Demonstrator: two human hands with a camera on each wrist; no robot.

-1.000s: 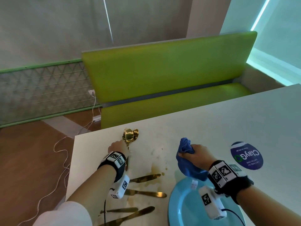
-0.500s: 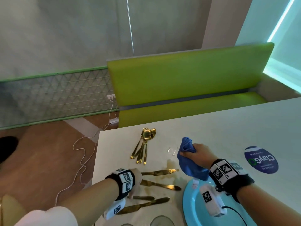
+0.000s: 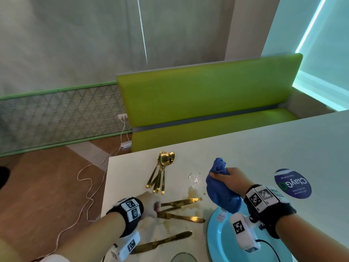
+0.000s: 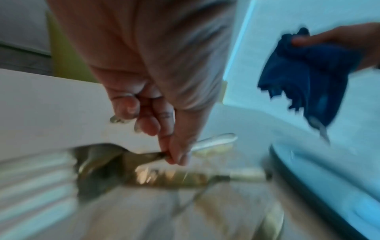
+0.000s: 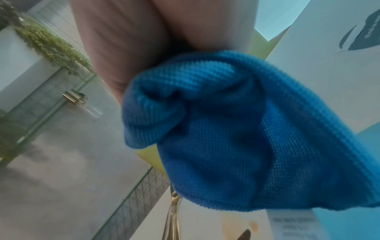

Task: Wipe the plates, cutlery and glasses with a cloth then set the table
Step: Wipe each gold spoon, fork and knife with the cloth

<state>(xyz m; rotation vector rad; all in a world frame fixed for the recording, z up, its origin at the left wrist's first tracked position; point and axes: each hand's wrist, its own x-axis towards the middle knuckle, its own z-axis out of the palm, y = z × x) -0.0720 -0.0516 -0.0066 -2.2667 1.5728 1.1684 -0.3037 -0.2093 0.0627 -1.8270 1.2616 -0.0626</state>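
My left hand (image 3: 151, 205) is low over the gold cutlery near the table's left edge. In the left wrist view its fingertips (image 4: 174, 155) pinch a thin gold fork (image 4: 144, 155) by the handle, though the picture is blurred. Two gold knives (image 3: 179, 202) lie just right of that hand, and a third knife (image 3: 162, 241) lies nearer me. A bunch of gold spoons (image 3: 160, 171) lies further back. My right hand (image 3: 230, 179) grips a bunched blue cloth (image 3: 221, 188) above the far rim of a light blue plate (image 3: 222, 242).
Brown spill stains (image 3: 192, 193) and water drops (image 3: 194, 177) mark the white table (image 3: 245, 148) between my hands. A glass rim (image 3: 184, 257) shows at the bottom edge. A round blue sticker (image 3: 291, 183) lies to the right. A green bench (image 3: 207, 103) stands beyond the table.
My left hand left the spoons at the far edge, came back toward me to the knives and took hold of the fork. The right hand stayed put with the cloth.
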